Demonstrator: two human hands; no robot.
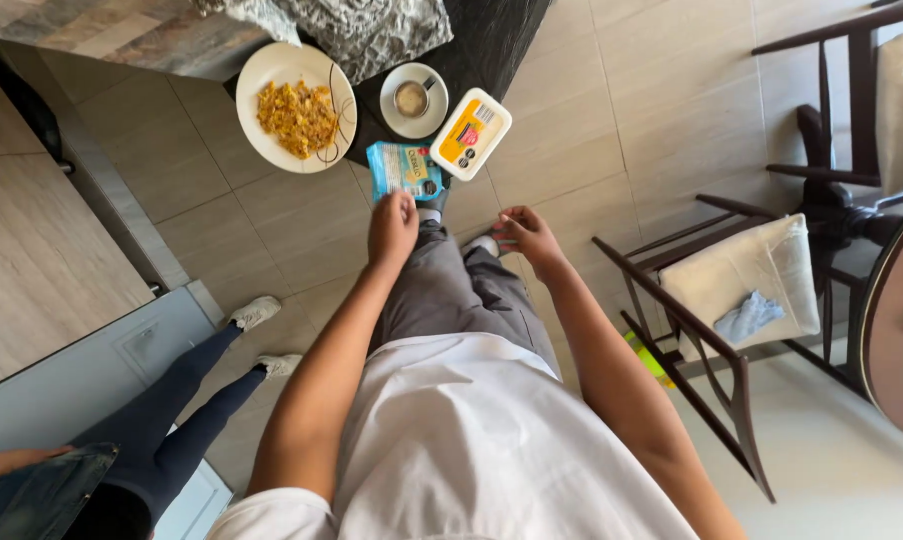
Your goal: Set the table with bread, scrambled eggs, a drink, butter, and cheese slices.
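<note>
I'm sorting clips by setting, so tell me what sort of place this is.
Probably a home kitchen or dining corner. A plate of food and a cup sit on a dark counter, chairs stand on the tile floor, and the left hand touches a blue packet.

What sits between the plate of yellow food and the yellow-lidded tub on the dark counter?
In the head view, a white saucer with a cup lies between the plate and the tub.
</note>
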